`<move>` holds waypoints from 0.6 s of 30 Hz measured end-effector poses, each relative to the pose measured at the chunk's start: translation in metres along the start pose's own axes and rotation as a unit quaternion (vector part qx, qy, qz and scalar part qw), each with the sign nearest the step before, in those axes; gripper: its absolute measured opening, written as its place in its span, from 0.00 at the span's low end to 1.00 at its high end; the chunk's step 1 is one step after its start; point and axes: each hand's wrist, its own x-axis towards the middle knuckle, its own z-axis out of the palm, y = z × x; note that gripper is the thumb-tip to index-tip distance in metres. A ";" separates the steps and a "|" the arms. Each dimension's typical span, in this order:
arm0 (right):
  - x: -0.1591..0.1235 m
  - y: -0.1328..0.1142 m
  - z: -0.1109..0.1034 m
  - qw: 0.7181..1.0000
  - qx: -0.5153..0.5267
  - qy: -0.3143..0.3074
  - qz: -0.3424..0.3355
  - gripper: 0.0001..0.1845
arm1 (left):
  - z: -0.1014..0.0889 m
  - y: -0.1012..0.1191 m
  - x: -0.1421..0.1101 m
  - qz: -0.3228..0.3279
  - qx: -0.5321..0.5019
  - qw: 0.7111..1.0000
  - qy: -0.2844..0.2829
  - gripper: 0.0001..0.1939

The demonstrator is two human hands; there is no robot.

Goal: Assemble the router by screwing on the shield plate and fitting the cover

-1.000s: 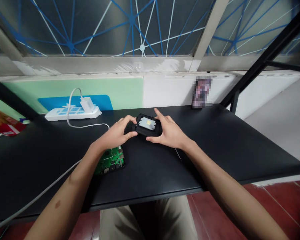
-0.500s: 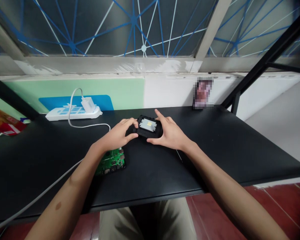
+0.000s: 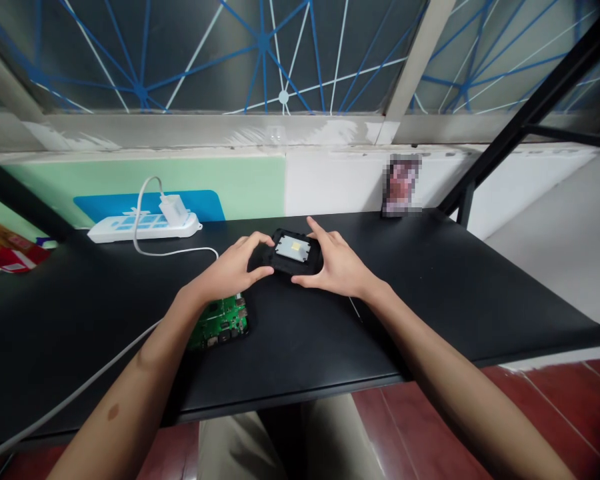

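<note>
A small black case (image 3: 294, 253) with a silvery pad in its middle rests on the black desk (image 3: 455, 287). My left hand (image 3: 233, 268) grips its left side with thumb and fingers. My right hand (image 3: 336, 264) holds its right side, index finger stretched along the far edge. A green circuit board (image 3: 221, 323) lies flat on the desk just under my left wrist, partly hidden by my forearm.
A white power strip (image 3: 143, 225) with a plugged charger sits at the back left; its white cable (image 3: 180, 252) curves toward the hands. Another pale cable (image 3: 75, 393) runs along my left arm. A red-orange packet (image 3: 7, 248) lies far left. A small blurred card (image 3: 401, 185) leans on the wall.
</note>
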 end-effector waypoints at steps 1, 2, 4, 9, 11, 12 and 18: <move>0.000 0.001 -0.001 1.000 0.008 -0.003 -0.004 0.69 | -0.001 0.000 0.000 -0.007 0.003 1.000 0.003 0.22; 0.000 0.002 -0.001 1.000 0.018 -0.008 -0.009 0.69 | -0.002 0.000 -0.001 -0.013 0.006 1.000 0.006 0.24; 0.000 0.003 -0.003 0.998 0.043 -0.027 -0.021 0.69 | -0.004 0.000 -0.002 -0.018 0.007 1.000 0.009 0.31; -0.003 -0.002 -0.011 0.993 0.080 -0.073 -0.046 0.67 | -0.007 0.003 -0.008 -0.007 -0.004 0.999 -0.041 0.50; -0.004 -0.005 -0.013 0.992 0.081 -0.078 -0.057 0.66 | -0.007 0.007 -0.010 -0.001 -0.009 0.998 -0.060 0.54; -0.005 -0.007 -0.014 0.992 0.080 -0.080 -0.064 0.65 | -0.007 0.009 -0.010 -0.001 -0.010 0.998 -0.066 0.55; -0.007 -0.012 -0.021 0.990 0.077 -0.086 -0.081 0.66 | -0.005 0.022 -0.012 -0.010 0.008 0.997 -0.081 0.56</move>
